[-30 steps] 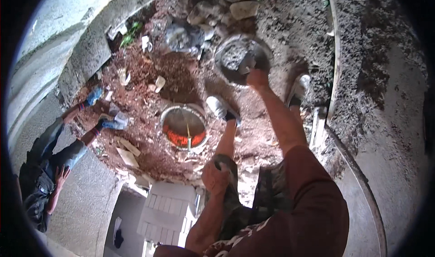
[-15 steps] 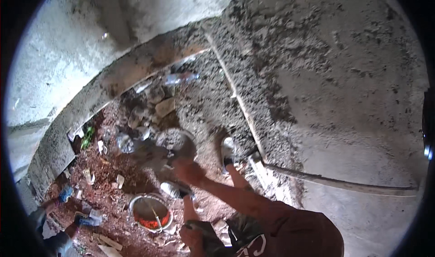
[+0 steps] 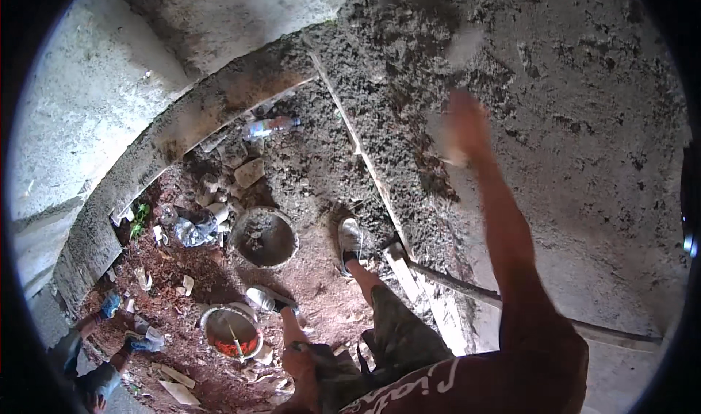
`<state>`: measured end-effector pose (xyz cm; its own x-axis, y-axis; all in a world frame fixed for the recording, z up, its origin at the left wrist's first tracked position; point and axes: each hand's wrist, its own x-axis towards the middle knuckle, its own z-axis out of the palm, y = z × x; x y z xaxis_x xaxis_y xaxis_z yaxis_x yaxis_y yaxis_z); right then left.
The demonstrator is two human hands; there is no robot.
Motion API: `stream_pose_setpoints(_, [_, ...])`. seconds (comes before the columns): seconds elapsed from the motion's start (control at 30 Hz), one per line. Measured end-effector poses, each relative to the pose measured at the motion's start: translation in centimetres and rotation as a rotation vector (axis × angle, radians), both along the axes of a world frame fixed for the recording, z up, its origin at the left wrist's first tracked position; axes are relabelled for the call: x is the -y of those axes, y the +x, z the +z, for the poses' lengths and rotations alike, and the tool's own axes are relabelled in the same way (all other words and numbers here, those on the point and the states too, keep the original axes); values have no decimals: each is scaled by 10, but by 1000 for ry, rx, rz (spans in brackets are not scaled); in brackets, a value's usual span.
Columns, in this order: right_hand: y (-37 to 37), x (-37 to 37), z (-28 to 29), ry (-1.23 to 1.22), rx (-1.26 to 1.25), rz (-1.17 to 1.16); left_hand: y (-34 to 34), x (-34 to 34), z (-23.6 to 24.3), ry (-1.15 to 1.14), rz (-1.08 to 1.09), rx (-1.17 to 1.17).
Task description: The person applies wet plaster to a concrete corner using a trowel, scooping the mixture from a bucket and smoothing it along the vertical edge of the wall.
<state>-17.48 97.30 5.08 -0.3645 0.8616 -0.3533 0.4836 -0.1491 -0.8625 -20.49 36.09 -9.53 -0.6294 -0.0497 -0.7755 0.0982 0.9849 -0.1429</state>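
Note:
My right arm reaches up to the rough grey wall (image 3: 584, 173). Motion smears my right hand (image 3: 467, 125), but its fingers look closed round the handle of a trowel (image 3: 467, 47), whose pale blade shows as a blur over the wet mortar (image 3: 409, 71). Low down, my left hand (image 3: 298, 361) lies against my left leg by the shorts; how its fingers sit is unclear. A round bucket (image 3: 293, 250) with grey mortar inside stands in front of my feet. Nearer and to the left is another bucket (image 3: 207, 319), holding something orange-red and a thin stick.
A wooden strip (image 3: 361, 147) runs down the mortared wall, and a curved dark strip (image 3: 467, 290) crosses lower right. Rubble, a plastic bottle (image 3: 270, 127) and a clear plastic bag (image 3: 196, 231) lie on the reddish ground. Another person's legs (image 3: 102, 381) show at lower left.
My right hand has swung from above the mortar bucket up and right to the wall. That bucket, partly covered before, now shows fully. My left hand stays by my leg.

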Motion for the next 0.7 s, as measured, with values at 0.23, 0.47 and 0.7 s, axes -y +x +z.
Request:
stream_pose_setpoints(0.23, [137, 215, -45, 240, 914, 331, -14, 26, 12, 59, -145, 22])
stream_pose_setpoints(0.47, [-41, 348, -264, 2, 727, 1046, -14, 77, -35, -125, 55, -10])
stream_pose_setpoints(0.7, [-112, 394, -484, 271, 777, 998, -19, 75, -31, 96, 64, -76])
